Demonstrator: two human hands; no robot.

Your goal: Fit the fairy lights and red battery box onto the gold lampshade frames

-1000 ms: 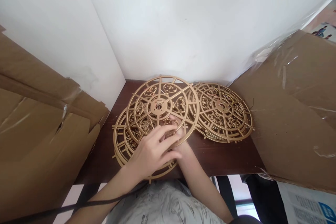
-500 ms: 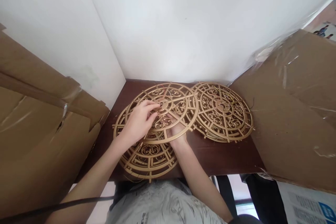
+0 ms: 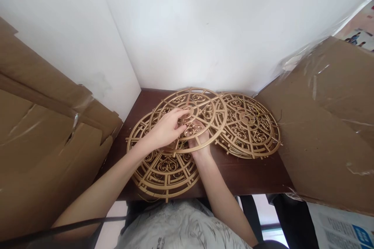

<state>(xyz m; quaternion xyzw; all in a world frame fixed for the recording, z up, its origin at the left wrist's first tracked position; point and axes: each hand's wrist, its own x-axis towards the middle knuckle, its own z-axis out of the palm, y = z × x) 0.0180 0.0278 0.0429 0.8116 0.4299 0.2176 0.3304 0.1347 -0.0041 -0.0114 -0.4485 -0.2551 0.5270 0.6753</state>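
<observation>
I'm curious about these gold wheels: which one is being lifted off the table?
The middle gold wheel, gripped by both hands and tilted up; the left stack and right stack lie flat.

The openwork disc (image 3: 201, 111) has a gold, satin-sheened finish with smooth cut edges; whether it is metal or plastic cannot be told. The stacks (image 3: 163, 169) (image 3: 251, 124) share that finish. The tabletop (image 3: 251, 175) is dark brown wood, smooth, faintly glossy. Both cartons (image 3: 43, 144) (image 3: 330, 132) are matt brown cardboard with glossy clear tape. The wall (image 3: 204, 27) is matt white.
</observation>
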